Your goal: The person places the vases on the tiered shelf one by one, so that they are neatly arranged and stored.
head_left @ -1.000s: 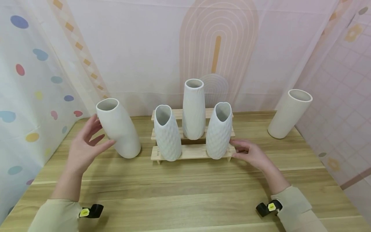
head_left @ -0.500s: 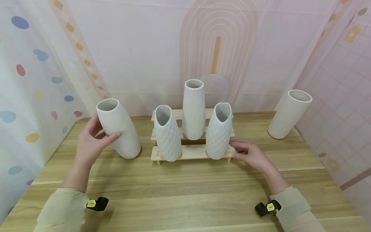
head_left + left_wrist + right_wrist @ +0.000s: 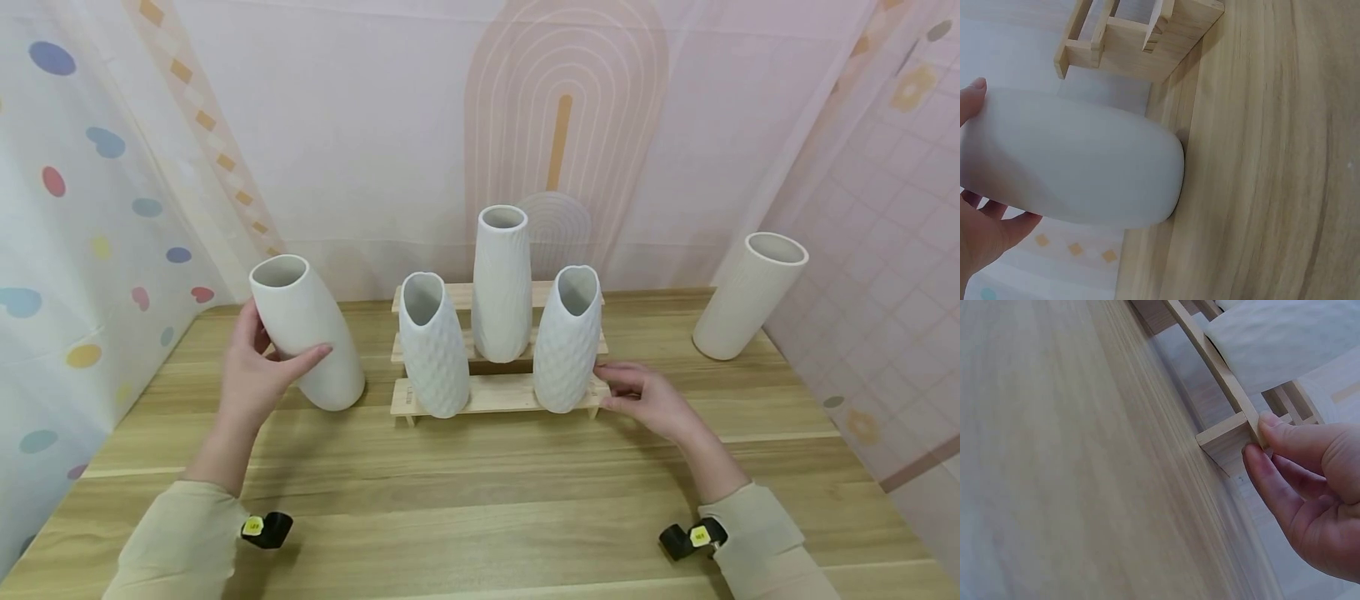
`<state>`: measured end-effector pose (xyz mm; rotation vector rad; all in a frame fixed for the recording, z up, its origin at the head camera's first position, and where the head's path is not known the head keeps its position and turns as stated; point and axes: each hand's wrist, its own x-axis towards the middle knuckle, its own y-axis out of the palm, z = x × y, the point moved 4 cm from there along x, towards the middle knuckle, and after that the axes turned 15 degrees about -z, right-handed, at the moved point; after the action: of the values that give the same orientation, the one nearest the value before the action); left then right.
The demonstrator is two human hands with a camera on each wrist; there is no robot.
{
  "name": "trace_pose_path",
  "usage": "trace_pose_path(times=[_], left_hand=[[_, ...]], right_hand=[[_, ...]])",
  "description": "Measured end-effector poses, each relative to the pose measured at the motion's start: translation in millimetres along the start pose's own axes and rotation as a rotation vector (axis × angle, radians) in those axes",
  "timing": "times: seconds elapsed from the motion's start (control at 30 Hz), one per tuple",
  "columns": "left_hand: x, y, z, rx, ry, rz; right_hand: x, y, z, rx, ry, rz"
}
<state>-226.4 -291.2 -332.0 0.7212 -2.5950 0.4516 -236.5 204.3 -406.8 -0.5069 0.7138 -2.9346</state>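
Observation:
A smooth white vase [image 3: 309, 333] stands on the table at the left, its base on the wood in the left wrist view. My left hand [image 3: 257, 379] holds it from its left side, thumb across the front and fingers partly hidden behind. A three-tier wooden rack [image 3: 501, 395] stands in the middle. With thumb and fingers, my right hand [image 3: 651, 402] pinches the right end of its lowest shelf, seen closely in the right wrist view. On that shelf stand a left dimpled vase [image 3: 437, 367] and a right dimpled vase [image 3: 564, 358].
A tall ribbed white vase [image 3: 502, 292] stands higher on the rack, between the dimpled ones. Another white cylindrical vase [image 3: 742, 304] is at the far right of the wooden table [image 3: 480, 508]. Patterned curtains [image 3: 360, 125] enclose the back and both sides.
My left hand has moved right and closed in on the smooth vase, its thumb sliding farther across the front. The vase, the rack and my right hand have stayed in place.

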Motion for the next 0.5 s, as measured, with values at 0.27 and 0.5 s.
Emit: trace_pose_path(times=[0.27, 0.5], left_hand=[[-1.7, 1.4, -1.9, 0.016, 0.009, -0.05], [-2.6, 2.7, -5.8, 0.028, 0.001, -0.078]], right_hand=[[-0.5, 0.4, 1.1, 0.01, 0.013, 0.008], [-0.6, 0.6, -0.3, 0.01, 0.002, -0.004]])
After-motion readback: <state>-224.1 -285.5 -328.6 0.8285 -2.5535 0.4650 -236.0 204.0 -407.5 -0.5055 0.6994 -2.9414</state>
